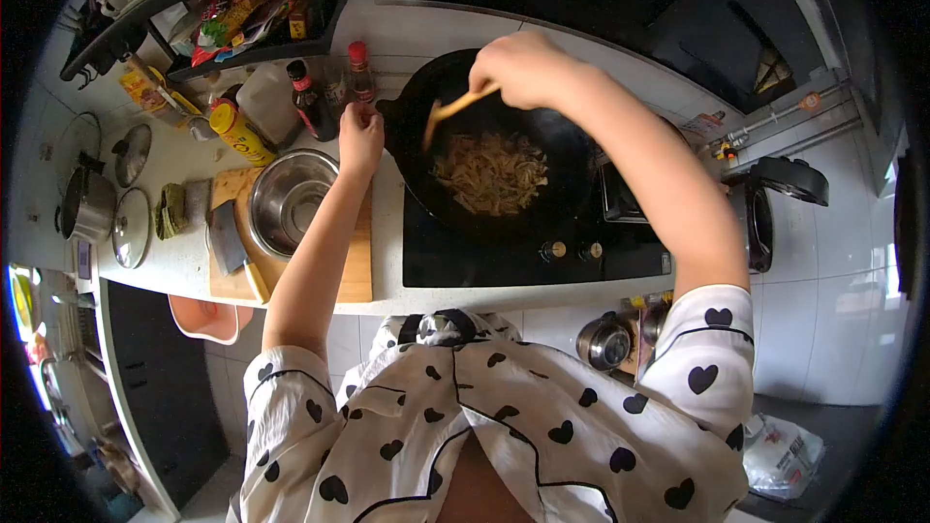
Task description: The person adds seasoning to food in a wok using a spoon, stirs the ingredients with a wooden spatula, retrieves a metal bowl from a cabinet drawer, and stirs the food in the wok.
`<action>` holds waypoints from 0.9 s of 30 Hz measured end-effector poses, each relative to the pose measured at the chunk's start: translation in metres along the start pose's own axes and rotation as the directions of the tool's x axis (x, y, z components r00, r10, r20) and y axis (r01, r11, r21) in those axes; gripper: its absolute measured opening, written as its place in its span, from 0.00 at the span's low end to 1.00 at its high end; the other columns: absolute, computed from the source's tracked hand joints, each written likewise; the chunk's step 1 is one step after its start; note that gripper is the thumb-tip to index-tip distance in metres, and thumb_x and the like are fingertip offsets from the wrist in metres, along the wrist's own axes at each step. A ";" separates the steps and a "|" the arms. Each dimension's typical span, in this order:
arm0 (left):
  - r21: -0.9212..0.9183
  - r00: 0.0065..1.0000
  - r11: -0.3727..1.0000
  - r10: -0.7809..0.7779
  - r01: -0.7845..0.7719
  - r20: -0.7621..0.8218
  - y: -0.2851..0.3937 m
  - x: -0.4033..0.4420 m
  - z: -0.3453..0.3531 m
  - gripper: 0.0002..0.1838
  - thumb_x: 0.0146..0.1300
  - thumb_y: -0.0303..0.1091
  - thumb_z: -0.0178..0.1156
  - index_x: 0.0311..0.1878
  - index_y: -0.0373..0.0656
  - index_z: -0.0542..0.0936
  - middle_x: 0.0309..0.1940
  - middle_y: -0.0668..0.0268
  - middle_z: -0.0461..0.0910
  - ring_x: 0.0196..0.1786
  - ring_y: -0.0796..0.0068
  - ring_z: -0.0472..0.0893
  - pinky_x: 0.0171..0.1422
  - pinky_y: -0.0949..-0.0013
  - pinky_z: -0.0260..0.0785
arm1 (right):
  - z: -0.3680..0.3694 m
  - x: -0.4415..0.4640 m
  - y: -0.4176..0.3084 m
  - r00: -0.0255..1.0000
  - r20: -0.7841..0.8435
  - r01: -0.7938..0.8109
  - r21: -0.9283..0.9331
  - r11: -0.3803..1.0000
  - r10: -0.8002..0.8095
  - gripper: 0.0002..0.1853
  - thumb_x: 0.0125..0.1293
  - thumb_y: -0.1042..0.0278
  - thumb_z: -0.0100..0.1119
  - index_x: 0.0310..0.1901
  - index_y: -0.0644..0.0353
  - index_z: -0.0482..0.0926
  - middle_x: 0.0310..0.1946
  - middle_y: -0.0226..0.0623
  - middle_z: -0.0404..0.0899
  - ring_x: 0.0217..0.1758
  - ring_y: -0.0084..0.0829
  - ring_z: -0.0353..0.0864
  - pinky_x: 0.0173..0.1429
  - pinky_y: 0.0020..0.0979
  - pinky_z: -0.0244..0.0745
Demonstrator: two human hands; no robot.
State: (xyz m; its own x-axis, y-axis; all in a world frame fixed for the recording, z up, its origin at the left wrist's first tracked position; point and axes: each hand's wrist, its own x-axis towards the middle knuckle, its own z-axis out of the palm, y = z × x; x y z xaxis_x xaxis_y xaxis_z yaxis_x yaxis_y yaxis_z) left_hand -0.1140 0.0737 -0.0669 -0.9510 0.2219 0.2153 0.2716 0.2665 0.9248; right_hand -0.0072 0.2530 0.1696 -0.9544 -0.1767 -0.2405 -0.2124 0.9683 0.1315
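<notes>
My right hand (521,70) is closed around the handle of a wooden spatula (455,107), whose lower end is blurred over the left side of a black wok (567,150). Pale, shredded or sliced food (492,174) lies in the bottom of the wok. My left hand (360,136) is closed beside the wok's left edge, close to its ear handle and just in front of a red-capped bottle (359,73). Whatever its fingers grip, if anything, is hidden from view. A dark sauce bottle (308,102) stands to the left of that hand.
The wok sits on a black glass cooktop (465,261) with two knobs. Left of it, a steel bowl (259,208) and a cleaver (226,237) rest on a wooden cutting board (349,276). A yellow-capped container (240,134), pot lids (132,226) and a pot (89,203) stand farther left.
</notes>
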 end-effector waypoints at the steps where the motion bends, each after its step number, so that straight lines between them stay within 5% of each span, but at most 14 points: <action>1: 0.014 1.000 1.000 0.005 -0.004 -0.006 0.002 0.000 0.000 0.09 0.54 0.29 0.53 0.37 0.35 0.71 0.34 0.53 0.74 0.42 0.56 0.74 0.48 0.62 0.65 | 0.005 0.003 -0.008 0.999 0.042 0.013 -0.062 0.998 -0.010 0.13 0.47 0.79 0.57 0.35 0.52 0.83 0.31 0.36 0.81 0.40 0.38 0.80 0.41 0.36 0.74; 4: 0.005 1.000 1.000 0.010 -0.010 -0.001 0.000 -0.001 0.002 0.10 0.54 0.29 0.53 0.38 0.35 0.70 0.34 0.52 0.74 0.42 0.56 0.74 0.48 0.62 0.65 | 0.029 0.018 -0.012 0.998 0.064 0.037 -0.286 0.958 -0.020 0.09 0.42 0.76 0.60 0.27 0.50 0.83 0.25 0.34 0.81 0.34 0.37 0.81 0.35 0.35 0.73; 13: 0.001 0.999 1.000 0.002 -0.002 -0.034 -0.009 0.000 0.003 0.09 0.54 0.29 0.53 0.38 0.35 0.71 0.34 0.53 0.73 0.41 0.55 0.73 0.48 0.61 0.65 | -0.010 -0.034 0.009 0.976 0.174 -0.088 -0.249 0.964 0.134 0.13 0.42 0.78 0.60 0.31 0.50 0.84 0.28 0.33 0.82 0.37 0.36 0.81 0.39 0.33 0.74; 18: -0.012 0.999 1.000 0.012 -0.012 -0.034 0.002 -0.002 0.001 0.09 0.54 0.30 0.54 0.37 0.36 0.71 0.35 0.52 0.73 0.42 0.54 0.73 0.48 0.60 0.65 | -0.020 -0.024 -0.027 0.998 -0.035 0.048 -0.208 0.977 -0.056 0.12 0.45 0.78 0.58 0.32 0.51 0.84 0.30 0.35 0.82 0.38 0.37 0.81 0.40 0.35 0.74; 20: 0.001 0.999 1.000 0.010 -0.010 -0.038 0.003 -0.001 0.002 0.09 0.54 0.30 0.54 0.37 0.36 0.71 0.35 0.52 0.73 0.42 0.53 0.73 0.48 0.60 0.65 | -0.016 -0.009 -0.038 0.988 -0.043 0.140 -0.125 0.982 -0.146 0.11 0.45 0.76 0.59 0.31 0.51 0.84 0.29 0.35 0.81 0.37 0.37 0.81 0.39 0.34 0.74; 23: 0.018 0.999 1.000 0.002 -0.001 -0.054 0.001 -0.003 0.001 0.09 0.54 0.30 0.54 0.37 0.36 0.70 0.35 0.53 0.74 0.43 0.53 0.73 0.48 0.60 0.65 | 0.002 0.013 -0.052 0.984 0.048 0.176 -0.249 0.952 -0.169 0.05 0.43 0.72 0.59 0.25 0.52 0.83 0.25 0.36 0.81 0.33 0.36 0.81 0.35 0.34 0.74; 24: 0.029 0.998 0.999 0.017 -0.015 -0.062 0.006 -0.006 0.000 0.09 0.54 0.30 0.54 0.37 0.36 0.70 0.35 0.53 0.74 0.43 0.53 0.73 0.48 0.60 0.65 | 0.009 0.019 -0.053 0.978 0.160 0.179 -0.304 0.936 -0.135 0.03 0.43 0.72 0.59 0.22 0.52 0.82 0.23 0.36 0.80 0.32 0.37 0.81 0.32 0.36 0.74; 27: 0.029 0.998 0.999 0.043 -0.042 -0.054 0.005 -0.007 0.000 0.10 0.54 0.30 0.54 0.38 0.36 0.71 0.36 0.53 0.74 0.43 0.53 0.73 0.49 0.60 0.65 | 0.036 0.020 -0.034 0.996 0.091 0.015 -0.381 0.924 0.021 0.02 0.43 0.72 0.59 0.21 0.53 0.81 0.23 0.36 0.80 0.32 0.37 0.81 0.31 0.37 0.73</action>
State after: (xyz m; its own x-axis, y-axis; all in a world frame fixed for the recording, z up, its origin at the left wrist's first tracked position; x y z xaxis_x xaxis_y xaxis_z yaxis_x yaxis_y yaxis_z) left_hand -0.1062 0.0733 -0.0633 -0.9450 0.1818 0.2719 0.3152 0.2841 0.9055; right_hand -0.0114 0.2227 0.1258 -0.9357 -0.1395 -0.3240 -0.2907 0.8251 0.4845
